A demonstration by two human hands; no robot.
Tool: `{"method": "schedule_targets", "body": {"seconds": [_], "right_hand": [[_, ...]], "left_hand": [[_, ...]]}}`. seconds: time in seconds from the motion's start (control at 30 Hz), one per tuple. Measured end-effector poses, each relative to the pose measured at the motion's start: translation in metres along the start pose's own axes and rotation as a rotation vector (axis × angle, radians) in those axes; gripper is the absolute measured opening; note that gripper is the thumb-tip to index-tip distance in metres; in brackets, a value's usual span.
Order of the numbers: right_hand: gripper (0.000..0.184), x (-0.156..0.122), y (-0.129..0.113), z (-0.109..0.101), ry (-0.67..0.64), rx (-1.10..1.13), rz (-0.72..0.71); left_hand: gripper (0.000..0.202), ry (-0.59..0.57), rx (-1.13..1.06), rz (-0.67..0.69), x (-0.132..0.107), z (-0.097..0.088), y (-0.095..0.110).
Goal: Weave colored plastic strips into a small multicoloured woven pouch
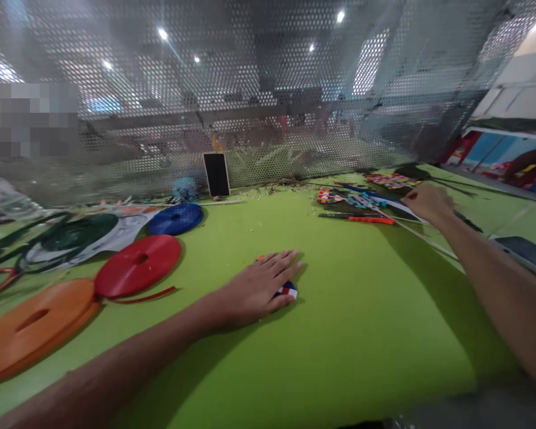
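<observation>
My left hand lies flat on the green table with its fingers stretched out. Beneath it is a small coloured piece, mostly covered, showing white, red and dark blue at the thumb and a bit of orange near the fingertips. At the back right, my right hand is closed in a pinch over a white strip and a blue strip; what its fingertips hold is too small to make out. Checked woven pieces in several colours lie beside it, with an orange-red and black cutter-like tool in front.
Coiled strip rolls in orange, red, blue and dark green lie on the left. A dark-screened tablet-like panel leans on the perforated metal screen. A phone rests at the right.
</observation>
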State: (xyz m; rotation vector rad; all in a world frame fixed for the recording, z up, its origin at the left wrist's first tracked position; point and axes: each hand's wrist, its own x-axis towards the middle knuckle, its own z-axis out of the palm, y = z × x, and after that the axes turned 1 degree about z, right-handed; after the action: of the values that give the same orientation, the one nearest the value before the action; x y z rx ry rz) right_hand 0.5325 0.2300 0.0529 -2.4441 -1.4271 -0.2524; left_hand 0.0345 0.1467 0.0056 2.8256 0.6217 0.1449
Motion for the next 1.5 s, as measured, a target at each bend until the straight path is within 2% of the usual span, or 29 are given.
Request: {"method": "schedule_targets", "body": {"seconds": [0.1,0.2,0.27,0.5,0.6,0.7,0.8,0.97,1.03,1.13,1.2,1.3,1.4,1.5], "right_hand": [[0.031,-0.001,-0.005,-0.003,-0.132,-0.086,0.060],[0.030,-0.004,-0.010,-0.004,-0.200,-0.102,0.024],[0.032,-0.007,-0.012,-0.005,-0.165,-0.102,0.027],[0.033,-0.008,-0.007,-0.023,0.109,-0.053,0.108],[0.029,-0.007,-0.009,-0.029,0.105,-0.025,0.085],[0.028,-0.009,-0.013,-0.029,0.058,-0.023,0.054],[0.026,-0.012,-0.015,-0.029,0.057,-0.010,0.027],[0.025,-0.023,-0.029,-0.044,0.198,0.108,-0.093],[0.030,-0.031,-0.046,-0.048,0.182,0.176,-0.196],[0.036,-0.055,-0.085,-0.045,0.035,0.300,-0.430],[0.036,-0.078,-0.114,-0.037,-0.110,0.372,-0.618],[0.042,-0.119,-0.148,-0.027,-0.275,0.434,-0.791],[0.043,-0.155,-0.165,-0.030,-0.434,0.507,-0.916],[0.039,-0.173,-0.168,-0.044,-0.626,0.538,-0.967]], "left_hand": [[0.070,0.041,-0.022,0.023,-0.001,0.002,-0.003],[0.065,0.086,-0.070,0.042,-0.005,0.002,-0.004],[0.060,0.149,-0.108,0.022,-0.008,0.001,-0.004],[0.038,0.445,-0.067,0.018,-0.017,0.004,-0.004],[0.032,0.570,-0.113,-0.034,-0.016,0.004,-0.009],[0.025,0.685,-0.121,-0.025,-0.016,-0.002,-0.018],[0.020,0.749,-0.101,-0.012,-0.024,-0.010,-0.027],[0.021,0.686,-0.087,0.007,-0.050,-0.006,-0.034],[0.020,0.638,-0.084,0.027,-0.057,-0.002,-0.032],[0.021,0.514,-0.102,0.073,-0.059,-0.002,-0.021],[0.028,0.415,-0.117,0.099,-0.058,-0.005,-0.012],[0.041,0.262,-0.101,0.071,-0.057,-0.012,-0.001],[0.039,0.198,-0.081,0.087,-0.058,-0.017,0.002],[0.049,0.207,-0.024,0.116,-0.062,-0.020,-0.003]]}}
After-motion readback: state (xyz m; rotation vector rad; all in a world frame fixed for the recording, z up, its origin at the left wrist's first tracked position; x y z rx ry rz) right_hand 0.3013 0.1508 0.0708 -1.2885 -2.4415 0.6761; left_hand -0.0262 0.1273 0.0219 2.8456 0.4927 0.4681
